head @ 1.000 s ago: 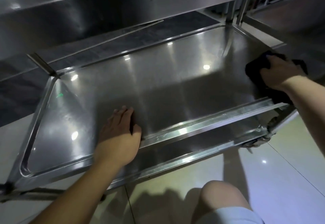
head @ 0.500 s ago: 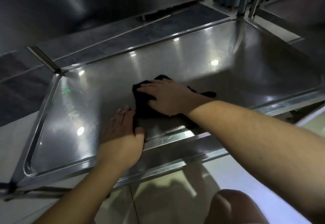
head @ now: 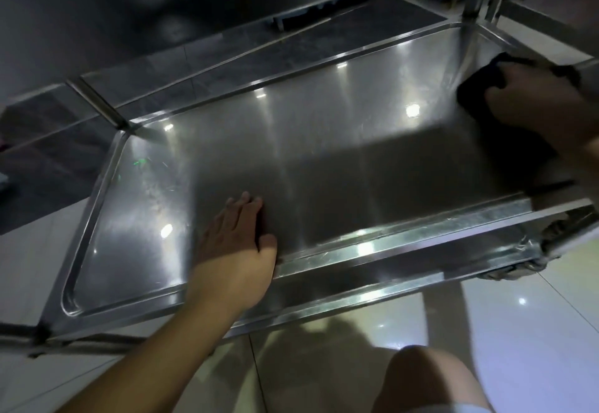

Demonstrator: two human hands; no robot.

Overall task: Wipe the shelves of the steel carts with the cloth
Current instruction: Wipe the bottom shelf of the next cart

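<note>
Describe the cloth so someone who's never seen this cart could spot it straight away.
Start at the wide, shiny steel cart shelf that fills the view, and follow it to its far right corner. There the right hand presses a crumpled black cloth against the metal. It is the only dark, soft thing on the reflective shelf.

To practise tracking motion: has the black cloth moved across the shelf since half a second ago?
Yes. The black cloth, under the right hand, went from beside the left hand to the shelf's far right corner.
</note>
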